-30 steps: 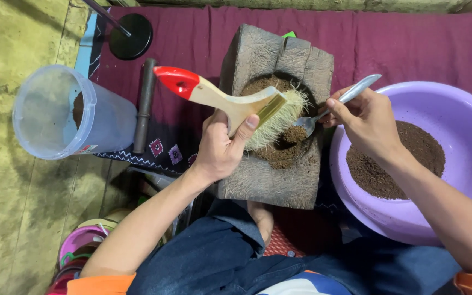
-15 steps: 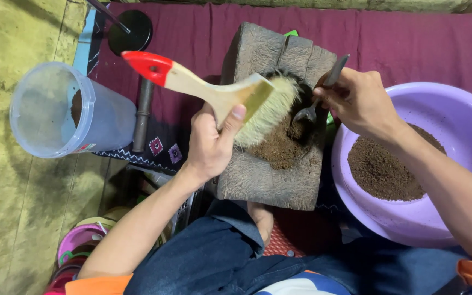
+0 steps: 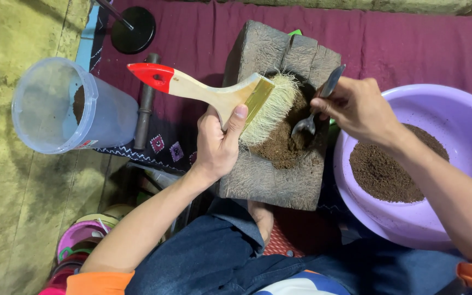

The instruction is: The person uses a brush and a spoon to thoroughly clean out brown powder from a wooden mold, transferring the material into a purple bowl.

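Two tools meet over the stone mortar block (image 3: 279, 136): your left hand (image 3: 219, 143) wraps the wooden handle of a wide brush (image 3: 222, 94), its pale bristles lying on the brown powder (image 3: 282, 145) in the hollow, the red handle tip pointing left. Your right hand (image 3: 359, 106) pinches a metal spoon (image 3: 317, 104), its bowl down in the same powder just beside the bristles. A lilac basin (image 3: 460, 117) holding more powder sits to the right. A clear plastic tub (image 3: 66, 106), small red-edged label near its rim, lies to the left.
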